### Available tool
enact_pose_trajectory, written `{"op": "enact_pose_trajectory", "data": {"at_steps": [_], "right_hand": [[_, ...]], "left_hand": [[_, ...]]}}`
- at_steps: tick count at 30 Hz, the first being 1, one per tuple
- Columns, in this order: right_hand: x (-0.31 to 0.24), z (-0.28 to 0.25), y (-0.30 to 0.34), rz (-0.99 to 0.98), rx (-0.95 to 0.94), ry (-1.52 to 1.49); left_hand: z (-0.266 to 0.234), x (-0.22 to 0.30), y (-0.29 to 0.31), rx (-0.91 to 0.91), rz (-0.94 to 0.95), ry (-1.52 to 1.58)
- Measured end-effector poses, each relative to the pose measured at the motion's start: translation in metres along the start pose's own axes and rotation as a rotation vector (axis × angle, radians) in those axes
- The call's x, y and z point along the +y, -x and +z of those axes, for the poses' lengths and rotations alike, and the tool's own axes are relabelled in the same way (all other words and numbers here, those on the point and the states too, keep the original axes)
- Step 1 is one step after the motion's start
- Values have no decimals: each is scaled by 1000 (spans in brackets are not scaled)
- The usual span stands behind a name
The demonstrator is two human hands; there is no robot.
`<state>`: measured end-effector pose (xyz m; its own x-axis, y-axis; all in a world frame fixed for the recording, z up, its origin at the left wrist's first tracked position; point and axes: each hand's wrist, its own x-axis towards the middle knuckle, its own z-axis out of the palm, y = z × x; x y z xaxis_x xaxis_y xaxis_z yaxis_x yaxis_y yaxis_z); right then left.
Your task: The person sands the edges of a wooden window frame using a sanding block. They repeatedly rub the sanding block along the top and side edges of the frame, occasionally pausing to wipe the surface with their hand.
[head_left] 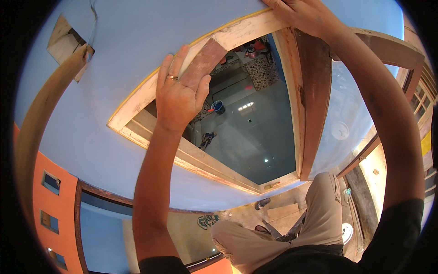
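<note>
A pale, bare wood frame [242, 32] surrounds an opening in a blue wall [123, 41]. My left hand [178, 98], with a ring on one finger, lies against the frame's upper left part. Between its fingers and thumb it grips a flat reddish-brown strip that looks like sandpaper [204, 63], pressed along the wood. Higher and to the right, my right hand [305, 16] rests on the frame's top corner with fingers stretched out. The picture's upper edge cuts off part of that hand.
A brown wooden panel [315, 100] stands beside the opening on the right. Through the opening show a tiled floor [255, 137] and a blue bucket [218, 108]. A wooden pole [43, 118] rises at the left by a wall cutout [64, 43] with a wire. A white lid [347, 233] lies below right.
</note>
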<state>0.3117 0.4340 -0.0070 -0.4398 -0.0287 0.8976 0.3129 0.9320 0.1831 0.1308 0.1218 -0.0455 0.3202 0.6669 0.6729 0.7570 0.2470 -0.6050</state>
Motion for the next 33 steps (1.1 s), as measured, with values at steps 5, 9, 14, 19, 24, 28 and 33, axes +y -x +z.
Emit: {"op": "enact_pose_trajectory", "data": {"at_steps": [5,9,14,19,24,28,33], "right_hand": [[-3,-1,3,3,20,35],[1,1,1,-7,4,19],[5,2,2,16,-10,39],[-2,-4,-1,37,-19,17],[-4,-3,1,26,-24,17],[-1,-6,4,32,-25,45],[-7,-6,-2,41,-53,-11]], "left_hand": [[7,5,-16,65,6,73],[26,24,-45,125,44,132],[-7,-7,-20,-9,118,12],[-1,0,-35,-28,151,13],[16,5,-53,22,142,147],[2,-15,-47,-46,205,96],[18,15,-83,91,116,190]]}}
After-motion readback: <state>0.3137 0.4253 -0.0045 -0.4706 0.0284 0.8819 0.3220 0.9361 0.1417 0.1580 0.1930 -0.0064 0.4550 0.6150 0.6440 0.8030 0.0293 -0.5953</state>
